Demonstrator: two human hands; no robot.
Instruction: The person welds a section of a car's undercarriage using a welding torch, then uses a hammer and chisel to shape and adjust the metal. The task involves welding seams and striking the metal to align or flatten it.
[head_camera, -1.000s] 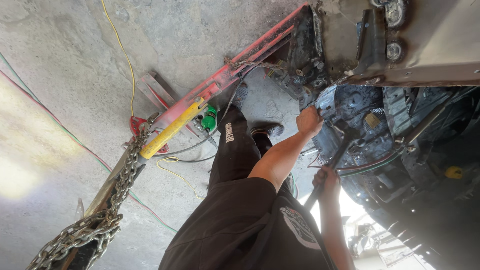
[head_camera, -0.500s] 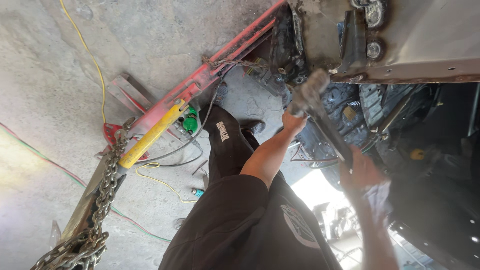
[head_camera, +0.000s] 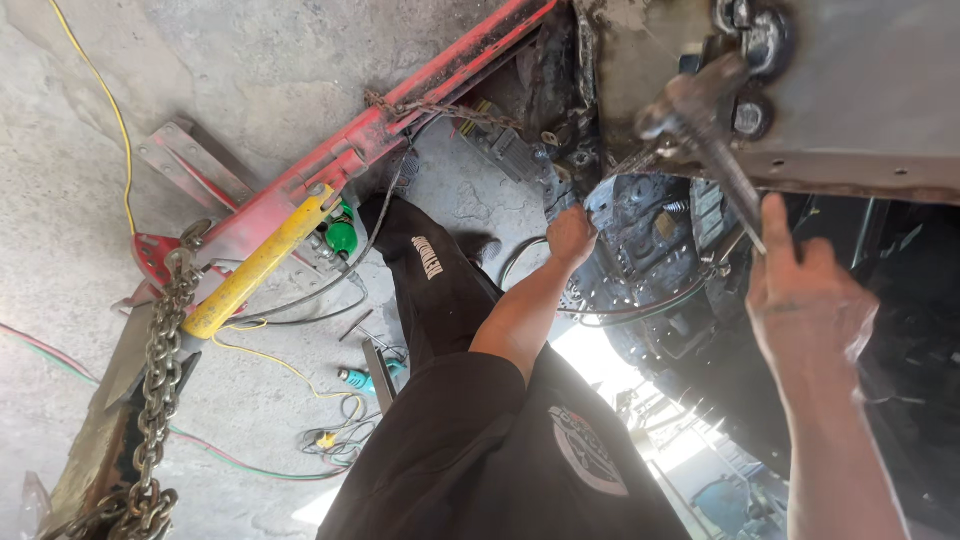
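My right hand (head_camera: 805, 300) grips the lower end of a long metal wrench (head_camera: 705, 135), index finger stretched along its handle. The wrench head sits against the grey metal frame (head_camera: 860, 100), close to two large bolts (head_camera: 752, 112). My left hand (head_camera: 572, 236) reaches forward with its fingers curled on a dark, greasy engine part (head_camera: 645, 225); I cannot tell whether it grips it. My black shirt and trousers fill the bottom middle.
A red steel hoist beam (head_camera: 400, 130) with a yellow cylinder (head_camera: 250, 275) crosses the concrete floor at left. A heavy chain (head_camera: 155, 400) hangs at lower left. Yellow, green and red cables (head_camera: 290, 375) and a small teal tool (head_camera: 362, 379) lie on the floor.
My right hand has lifted the wrench up and to the right until its head reaches the bolts on the frame. My left hand stays on the engine part.
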